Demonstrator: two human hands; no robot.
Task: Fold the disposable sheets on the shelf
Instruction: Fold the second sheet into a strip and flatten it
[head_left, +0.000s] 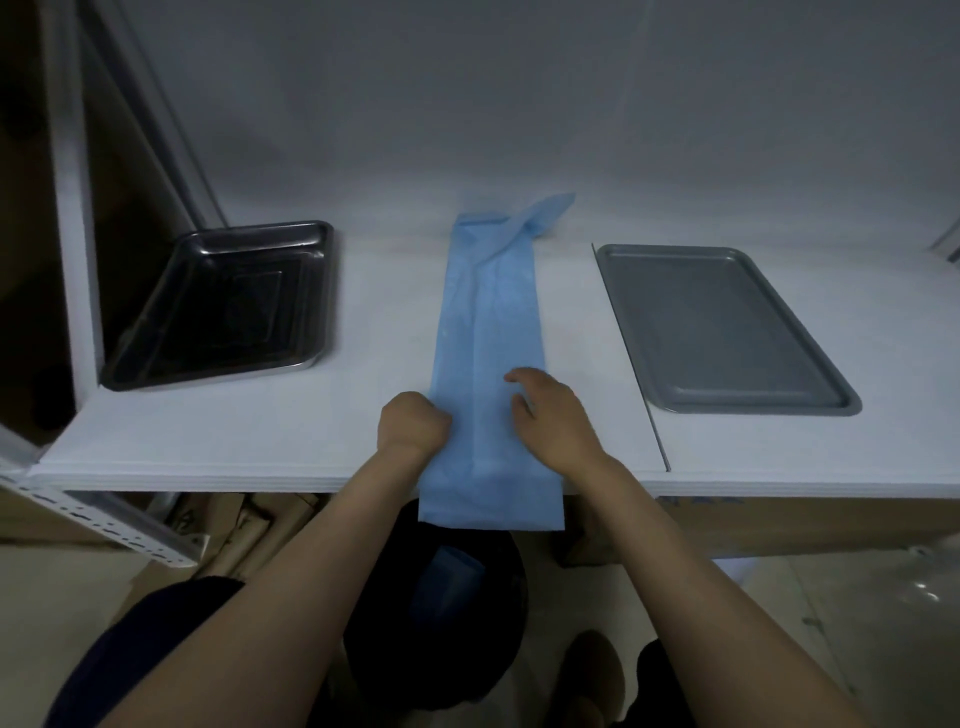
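Note:
A blue disposable sheet (488, 322), folded into a long narrow strip, lies across the white shelf (260, 431) from back to front. Its near end hangs over the front edge, and its far end is crumpled and turned up to the right. My left hand (413, 423) has its fingers curled at the strip's left edge and grips it there. My right hand (550, 413) rests on the strip's right side with loosely bent fingers.
A dark metal tray (156, 364) stands tilted against the left upright at the back left. A flat grey tray (831, 400) lies on the shelf to the right. A seam (657, 431) splits the shelf boards. Below are cardboard pieces (249, 525) and a black bin (511, 597) holding blue material.

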